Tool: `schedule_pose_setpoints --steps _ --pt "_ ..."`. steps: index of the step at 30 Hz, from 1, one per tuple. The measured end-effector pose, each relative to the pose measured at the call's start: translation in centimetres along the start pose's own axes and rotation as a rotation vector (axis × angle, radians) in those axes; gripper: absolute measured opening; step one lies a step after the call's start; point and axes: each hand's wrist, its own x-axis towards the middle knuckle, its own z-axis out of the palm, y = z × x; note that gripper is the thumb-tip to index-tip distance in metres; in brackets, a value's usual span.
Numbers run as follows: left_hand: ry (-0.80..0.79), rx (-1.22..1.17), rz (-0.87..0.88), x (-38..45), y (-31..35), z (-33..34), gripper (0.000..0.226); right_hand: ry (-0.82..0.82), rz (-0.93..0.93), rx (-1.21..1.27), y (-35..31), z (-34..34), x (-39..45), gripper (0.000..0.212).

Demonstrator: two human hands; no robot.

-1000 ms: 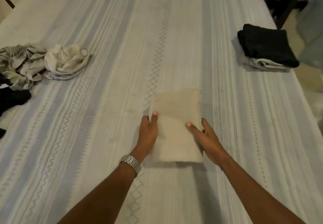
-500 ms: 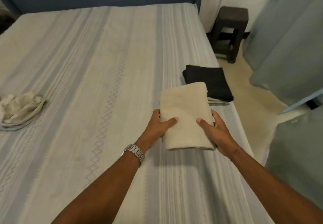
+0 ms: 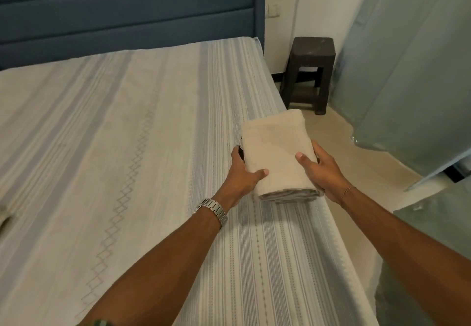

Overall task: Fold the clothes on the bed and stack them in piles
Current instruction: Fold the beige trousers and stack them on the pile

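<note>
I have a folded cream cloth (image 3: 276, 152) between both hands at the right edge of the bed (image 3: 127, 147), a bit past halfway toward the headboard (image 3: 127, 15). My left hand (image 3: 242, 170) grips the cloth's left side, thumb curled over the top surface and fingers tucked out of sight beneath or beside it. My right hand (image 3: 322, 170) grips the right side the same way, thumb lying on top and the other fingers wrapped along the outer edge. The cloth is a thick rectangle with its layered folds showing at the end nearest me; the long side runs away from me, roughly parallel with the bed's edge. A sliver of dark fabric shows just under its left side by my left fingers, and I cannot tell whether the cloth is resting on it or held just above. The bed is covered by a pale striped sheet (image 3: 267, 262) with a zigzag line running along it. A metal watch (image 3: 212, 209) sits on my left wrist and a thin bracelet (image 3: 347, 190) on my right. Off the bed's far right corner a dark stool (image 3: 309, 71) stands on the floor, with pale blue curtains (image 3: 407, 58) hanging to its right. At the left edge of the view a scrap of light cloth (image 3: 3, 217) lies on the bed, mostly cut off.
</note>
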Motion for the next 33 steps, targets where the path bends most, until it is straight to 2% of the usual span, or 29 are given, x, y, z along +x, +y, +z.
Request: schedule_pose_setpoints --steps 4,8,9,11,13,15,16,18,21,24,27,33 --pt "0.018 0.067 0.049 4.9 -2.0 0.7 0.099 0.007 -0.021 -0.144 1.3 0.5 4.5 0.054" --pt "-0.05 0.206 -0.008 7.0 -5.1 1.4 0.081 -0.034 0.061 -0.504 5.3 0.7 6.8 0.059" --pt "-0.061 0.298 0.015 7.2 -6.0 1.7 0.074 -0.058 0.091 -0.623 6.4 0.8 6.8 0.06" --pt "-0.032 0.645 0.093 7.4 -7.9 2.3 0.066 -0.065 0.08 -0.856 8.3 1.6 6.8 0.062" --pt "0.112 1.042 0.188 7.5 -8.5 2.5 0.063 -0.033 -0.026 -0.989 9.0 2.6 6.9 0.066" --pt "0.183 1.232 0.331 7.6 -8.4 2.7 0.065 -0.024 -0.145 -1.087 9.0 3.4 7.0 0.071" --pt "0.131 1.274 0.372 7.7 -8.3 2.7 0.067 -0.032 -0.192 -1.125 9.2 3.7 7.2 0.072" --pt "-0.01 1.325 0.311 8.5 -9.2 2.6 0.078 -0.083 -0.207 -1.151 9.8 4.0 7.4 0.076" --pt "-0.065 1.398 0.206 9.2 -10.2 1.8 0.094 -0.179 -0.155 -1.183 10.5 4.6 8.3 0.077" --pt "-0.103 1.359 0.168 9.6 -10.0 1.6 0.082 -0.255 -0.094 -1.214 10.1 4.6 9.2 0.073" --pt "-0.126 1.359 0.153 8.7 -9.1 1.2 0.081 -0.296 -0.036 -1.212 8.5 4.4 8.7 0.073" --pt "-0.15 1.446 0.261 3.3 -6.0 -3.5 0.085 -0.24 -0.138 -1.137 3.3 6.2 3.0 0.074"
